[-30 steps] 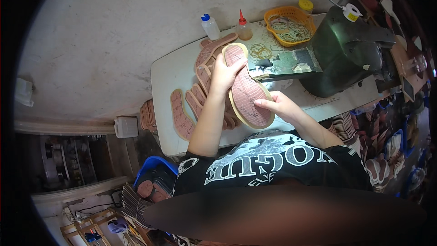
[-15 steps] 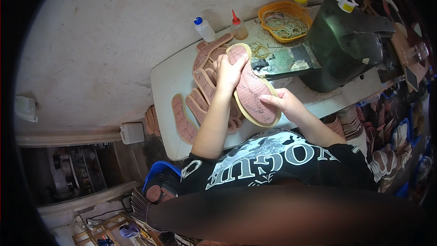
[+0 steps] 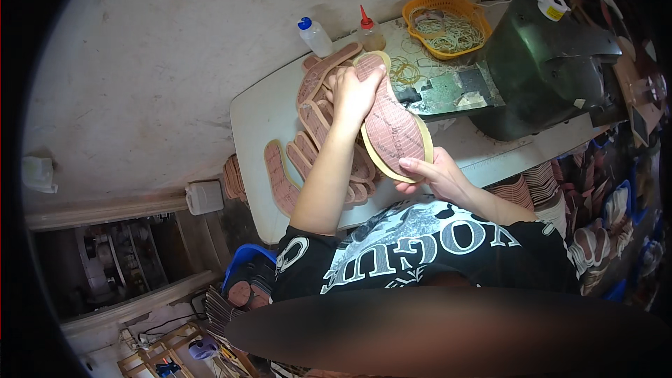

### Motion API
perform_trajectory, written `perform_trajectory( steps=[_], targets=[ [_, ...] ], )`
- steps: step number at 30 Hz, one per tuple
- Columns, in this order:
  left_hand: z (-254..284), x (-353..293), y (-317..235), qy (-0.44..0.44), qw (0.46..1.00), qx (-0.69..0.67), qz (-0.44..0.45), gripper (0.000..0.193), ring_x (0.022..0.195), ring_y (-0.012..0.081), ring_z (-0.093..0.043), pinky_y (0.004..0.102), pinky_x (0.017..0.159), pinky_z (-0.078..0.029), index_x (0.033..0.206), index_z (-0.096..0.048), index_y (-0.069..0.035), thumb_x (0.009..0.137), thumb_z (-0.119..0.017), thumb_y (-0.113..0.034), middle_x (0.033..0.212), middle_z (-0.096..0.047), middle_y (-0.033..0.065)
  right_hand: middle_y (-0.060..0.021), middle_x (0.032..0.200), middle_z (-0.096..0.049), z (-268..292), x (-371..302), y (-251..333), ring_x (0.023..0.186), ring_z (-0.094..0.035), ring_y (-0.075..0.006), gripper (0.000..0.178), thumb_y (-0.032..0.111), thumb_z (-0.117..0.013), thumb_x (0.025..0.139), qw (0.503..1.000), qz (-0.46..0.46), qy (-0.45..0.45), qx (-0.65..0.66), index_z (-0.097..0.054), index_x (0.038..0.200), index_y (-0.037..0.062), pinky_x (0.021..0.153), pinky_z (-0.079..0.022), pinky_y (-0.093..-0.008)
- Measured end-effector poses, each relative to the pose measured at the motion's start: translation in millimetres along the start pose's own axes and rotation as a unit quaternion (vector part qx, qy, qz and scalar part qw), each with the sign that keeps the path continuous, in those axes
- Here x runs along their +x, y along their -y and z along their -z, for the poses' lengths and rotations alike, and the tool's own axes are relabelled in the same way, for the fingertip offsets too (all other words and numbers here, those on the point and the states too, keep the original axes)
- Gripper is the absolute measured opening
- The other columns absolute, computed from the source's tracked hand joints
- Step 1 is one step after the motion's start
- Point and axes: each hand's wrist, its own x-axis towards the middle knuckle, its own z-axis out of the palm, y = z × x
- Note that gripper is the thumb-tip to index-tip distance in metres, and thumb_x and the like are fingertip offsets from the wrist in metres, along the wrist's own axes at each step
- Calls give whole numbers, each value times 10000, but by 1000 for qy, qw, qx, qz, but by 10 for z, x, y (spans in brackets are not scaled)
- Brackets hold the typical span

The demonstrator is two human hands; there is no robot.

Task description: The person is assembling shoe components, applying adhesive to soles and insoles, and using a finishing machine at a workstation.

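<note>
Fingers of both hands, left (image 3: 352, 92) and right (image 3: 432, 173), grip the shoe sole (image 3: 390, 120), running diagonally upper-left to lower-right.

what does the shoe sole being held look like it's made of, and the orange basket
Pinkish-brown shoe sole with cream rim: probably rubber or foam, matte, with fine ribbed tread lines; which one is unclear. Orange latticed basket: likely moulded plastic, given its uniform bright colour and slotted walls.
</note>
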Motion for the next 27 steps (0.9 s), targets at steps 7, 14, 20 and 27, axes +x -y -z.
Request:
perform_trajectory(
  steps=[7,14,20,27],
  targets=[
    [43,168,85,-121,985,24,-117,670,1282,391,-370,502,1087,-243,1154,-615,26,823,-625,-556,1354,-461,229,-122,904,-691,-154,188,-25,694,-686,-166,303,209,-609,934,996,30,-34,71,-616,1102,-43,602,-559,-247],
    [462,446,-92,294,837,65,-456,490,1248,345,-366,453,1065,-289,937,-628,-100,660,-818,-457,1196,-509,140,-115,883,-689,-116,429,40,679,-682,-158,306,241,-607,935,994,57,-38,80,-606,1086,-25,608,-559,-244],
    [575,560,-297,475,821,162,-272,579,1172,303,-443,408,1016,-348,1043,-661,-64,686,-801,-498,1055,-586,132,-123,883,-689,-148,500,84,698,-687,-164,347,281,-599,942,994,39,-48,95,-596,1104,-27,620,-568,-251],
    [603,621,-322,506,820,173,-203,567,1013,236,-567,341,851,-453,1038,-673,-31,732,-767,-499,969,-639,122,-162,989,-676,-139,480,121,854,-690,-210,356,242,-558,966,992,35,-32,113,-569,1162,-55,745,-573,-296]
  ],
)
